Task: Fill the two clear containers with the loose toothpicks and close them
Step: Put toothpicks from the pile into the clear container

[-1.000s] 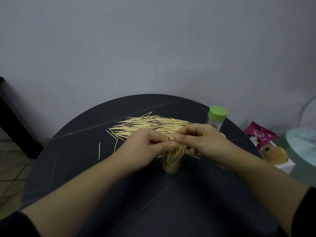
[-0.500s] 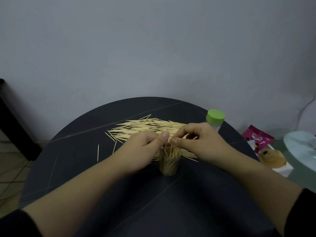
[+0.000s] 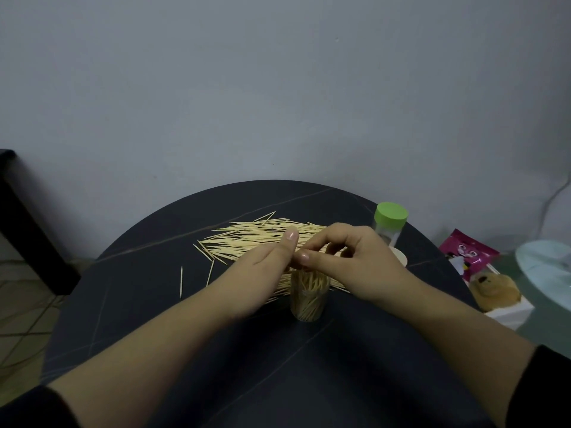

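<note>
On the near part of the round dark table [image 3: 173,350], a small clear cylindrical container [image 3: 309,299] stands upright and open, already packed thickly with pale wooden toothpicks, though I judge it not yet full. Both hands meet right over its mouth. The left hand [image 3: 262,273] shows its back with the thumb stretched upward; its fingers are hidden, so its grip cannot be told. The right hand [image 3: 358,261] has its fingers curled and the thumb tip close to them, as for a pinch, but whether any toothpicks lie between them cannot be made out. Just behind lies the wide heap of loose toothpicks [image 3: 256,239], still large, with a few strays to its left. Further right stands the second clear container with a green round lid [image 3: 390,225] on it; its contents are unclear. Much filling seems left, and the open container has yet to be closed.
</note>
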